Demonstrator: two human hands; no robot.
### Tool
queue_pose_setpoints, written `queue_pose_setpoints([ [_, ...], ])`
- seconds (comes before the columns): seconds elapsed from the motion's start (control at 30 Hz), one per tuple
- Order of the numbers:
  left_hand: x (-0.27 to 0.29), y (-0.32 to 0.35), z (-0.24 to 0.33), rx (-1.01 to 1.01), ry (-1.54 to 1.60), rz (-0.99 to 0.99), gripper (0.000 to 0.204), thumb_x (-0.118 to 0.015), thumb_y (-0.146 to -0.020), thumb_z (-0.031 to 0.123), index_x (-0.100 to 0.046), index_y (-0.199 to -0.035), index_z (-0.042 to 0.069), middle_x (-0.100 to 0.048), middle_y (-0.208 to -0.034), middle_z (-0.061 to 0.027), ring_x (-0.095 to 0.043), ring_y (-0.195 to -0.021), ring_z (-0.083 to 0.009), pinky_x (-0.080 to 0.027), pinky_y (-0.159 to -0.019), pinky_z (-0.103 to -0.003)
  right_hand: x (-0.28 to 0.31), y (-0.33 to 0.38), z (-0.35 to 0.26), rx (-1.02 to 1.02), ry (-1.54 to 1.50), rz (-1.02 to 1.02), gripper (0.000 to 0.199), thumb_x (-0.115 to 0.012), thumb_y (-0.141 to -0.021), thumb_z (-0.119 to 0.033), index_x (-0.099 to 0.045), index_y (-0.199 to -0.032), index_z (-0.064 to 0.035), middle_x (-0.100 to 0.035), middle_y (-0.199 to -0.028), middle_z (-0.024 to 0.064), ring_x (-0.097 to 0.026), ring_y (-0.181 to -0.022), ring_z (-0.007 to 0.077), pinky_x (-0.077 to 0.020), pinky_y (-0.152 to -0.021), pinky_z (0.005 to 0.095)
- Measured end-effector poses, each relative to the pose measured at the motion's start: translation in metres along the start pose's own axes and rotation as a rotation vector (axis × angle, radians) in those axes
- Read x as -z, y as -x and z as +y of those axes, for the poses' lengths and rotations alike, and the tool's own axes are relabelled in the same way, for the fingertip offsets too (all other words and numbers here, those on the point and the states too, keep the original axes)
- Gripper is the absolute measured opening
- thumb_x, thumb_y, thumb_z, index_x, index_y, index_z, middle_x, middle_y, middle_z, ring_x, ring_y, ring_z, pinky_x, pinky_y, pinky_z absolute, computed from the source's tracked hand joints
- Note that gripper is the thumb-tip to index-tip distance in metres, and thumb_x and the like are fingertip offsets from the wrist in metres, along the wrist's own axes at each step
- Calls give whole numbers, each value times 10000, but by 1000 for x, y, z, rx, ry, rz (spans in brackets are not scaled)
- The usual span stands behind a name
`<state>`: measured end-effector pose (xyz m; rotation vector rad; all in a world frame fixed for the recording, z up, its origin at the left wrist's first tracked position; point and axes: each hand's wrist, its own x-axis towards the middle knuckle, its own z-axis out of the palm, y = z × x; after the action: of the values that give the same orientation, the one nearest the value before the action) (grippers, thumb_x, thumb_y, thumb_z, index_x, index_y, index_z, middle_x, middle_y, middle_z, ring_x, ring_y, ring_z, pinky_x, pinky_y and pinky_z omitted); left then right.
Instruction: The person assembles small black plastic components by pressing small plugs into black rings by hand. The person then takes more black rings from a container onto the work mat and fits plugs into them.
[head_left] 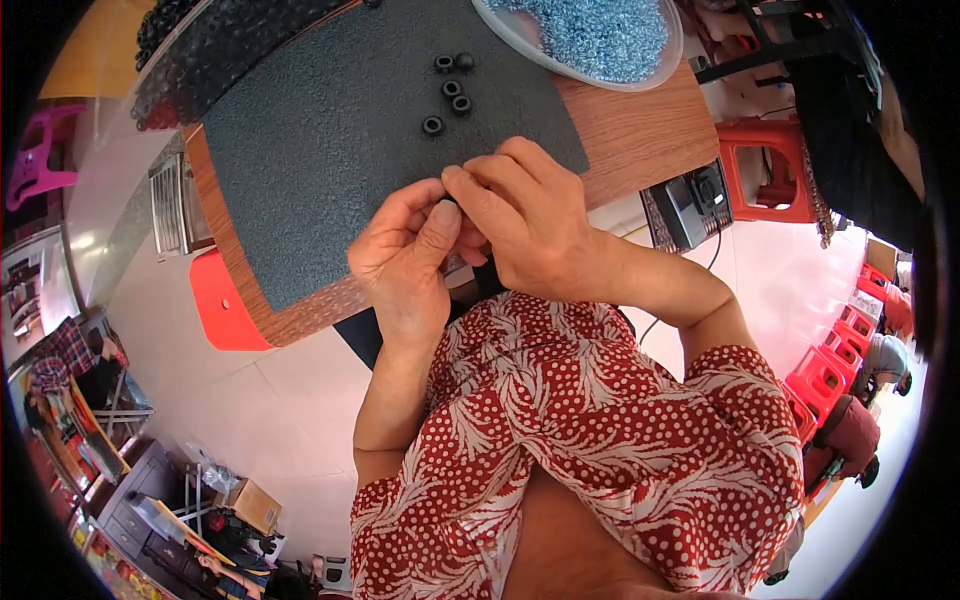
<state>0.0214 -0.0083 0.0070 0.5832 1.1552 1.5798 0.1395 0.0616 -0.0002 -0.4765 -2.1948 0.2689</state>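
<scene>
My left hand (405, 250) and my right hand (530, 215) meet at the near edge of a dark grey mat (320, 180), fingertips pressed together in a pinch. A small dark bit shows between them, too hidden by the fingers to name. Just beyond my hands, several black ring-shaped beads (452, 89) lie loose on the mat, their holes showing on most of them. At the far right of the mat stands a clear round tub (678, 62) holding a heap of tiny light-blue beads (605, 35).
The mat lies on a wooden table (640, 130). A clear container of black beads (215, 60) stands at the far left. Red stools (225, 300) are tucked by the table's left and right sides. A black device with a cord (690, 210) is below the right edge. Other people sit farther off.
</scene>
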Motion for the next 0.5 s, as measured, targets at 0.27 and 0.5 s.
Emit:
queue_pose_setpoints([
  [0.27,8,0,-3,121,130,-5,214,-579,-857,63,-565,-999,-95,-624,-762,-140,-606,-578,-181,-495,-482,-270,7,3,-2,-253,-290,-15,337,-621,-612,11,-586,-947,35,-572,-811,139,-537,-704,288,-453,-597,352],
  [0.5,12,-4,-2,155,229,-55,215,-580,-854,79,-563,-985,-89,-625,-761,-148,-606,-568,-198,-493,-482,-286,11,1,-1,-339,-372,-29,231,-593,-696,15,-601,-927,18,-582,-798,137,-543,-714,306,-455,-611,355],
])
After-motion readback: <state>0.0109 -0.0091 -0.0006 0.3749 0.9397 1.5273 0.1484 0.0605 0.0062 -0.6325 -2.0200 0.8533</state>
